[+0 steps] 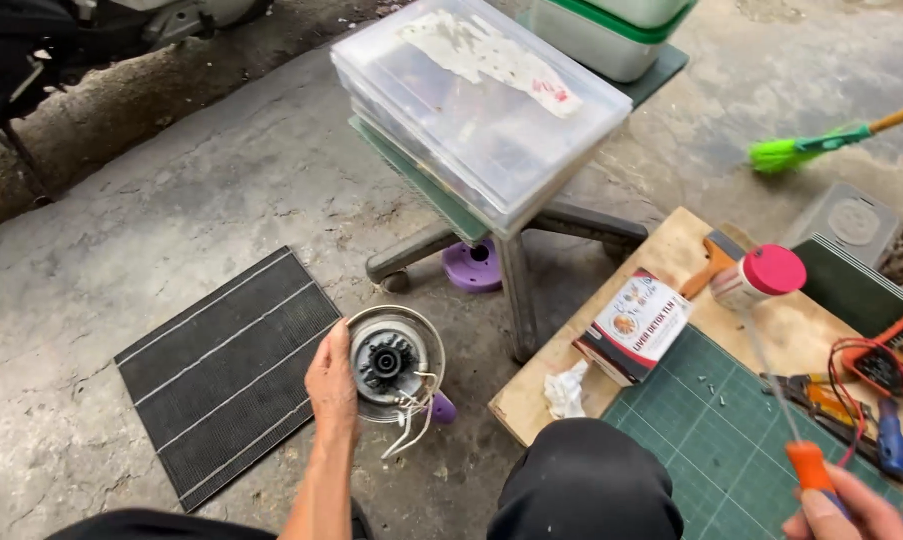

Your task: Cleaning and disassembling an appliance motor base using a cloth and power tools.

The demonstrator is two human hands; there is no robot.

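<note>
We see open concrete floor (171, 210) left of the black ribbed mat (221, 375). Right of our left hand (331, 385), the grey chair base (511, 270) and purple plastic disc (474, 265) block passage. The wooden board (671, 250) is crowded with a carton (633, 328) and pink-capped bottle (758, 277).

A ribbed mat (226, 368) is laid on the floor (121, 230), with the motor (393, 362) just to its right. Right of that, a board (661, 250) carries a box (633, 325) and a jar (758, 277). Behind them, a lidded bin (476, 100) is set on a stool (511, 260).

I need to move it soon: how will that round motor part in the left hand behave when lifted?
The motor part looks metal, so probably heavy for its size. Its round rim may roll if set on edge. The loose white wires dangle, likely floppy and apt to snag.
</note>
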